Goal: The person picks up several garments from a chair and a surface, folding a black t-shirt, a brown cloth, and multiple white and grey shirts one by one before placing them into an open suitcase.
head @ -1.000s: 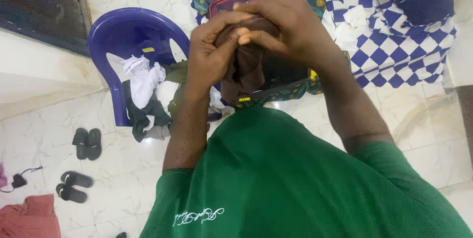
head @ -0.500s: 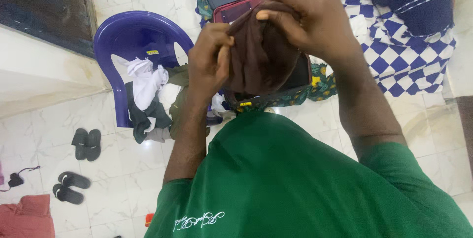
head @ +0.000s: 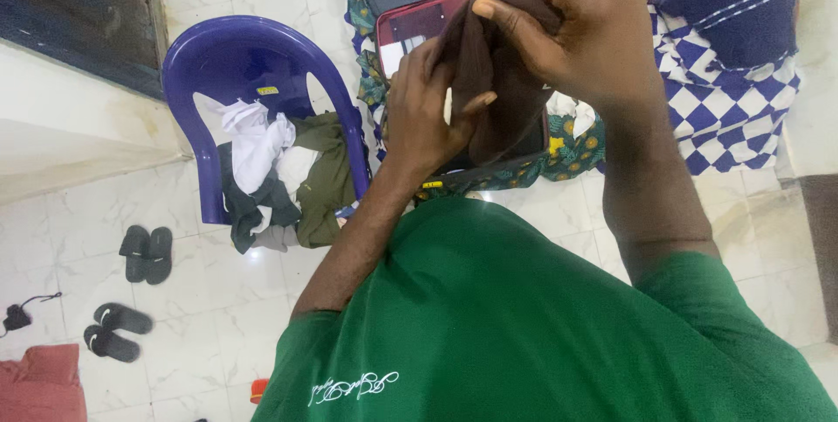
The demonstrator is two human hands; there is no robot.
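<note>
Both hands grip a dark brown cloth held up before the chest, the right hand pinching its top edge, the left hand closed on its side just below, where keeping the edges aligned and taut would serve best.

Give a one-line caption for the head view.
Both hands, left hand and right hand, hold a dark brown cloth above a purple chair.
</note>
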